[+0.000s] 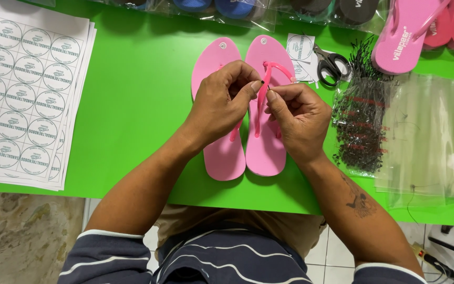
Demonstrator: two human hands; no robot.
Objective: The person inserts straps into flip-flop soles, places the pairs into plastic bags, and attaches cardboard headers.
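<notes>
The person's left hand (220, 102) and right hand (296, 118) meet over a pair of pink flip-flops (244, 152) lying side by side, soles down, on a green table (137, 105). Both hands are curled, thumb and forefinger pressed together in a pinch at the same spot: the darker pink strap (278, 68) of the sandal under the right hand, where a tiny black piece shows between the fingertips. What exactly that piece is cannot be told. The strap rises off the sole and arcs away from the fingers toward the toe end. The left hand covers most of the other sandal's strap.

Just beyond the right hand, past the toe of the sandals, lie a small white round-printed label (299, 48) and black-handled scissors (332, 66). To the outer side of the right hand sits a heap of thin black fasteners (358, 126) on clear plastic bags (432, 137). Well out from the left hand lies a stack of sheets of round stickers (22, 89). Farther off, beyond both hands, bagged sandals (227, 9) line the table edge, with more pink flip-flops (411, 31) beyond the scissors.
</notes>
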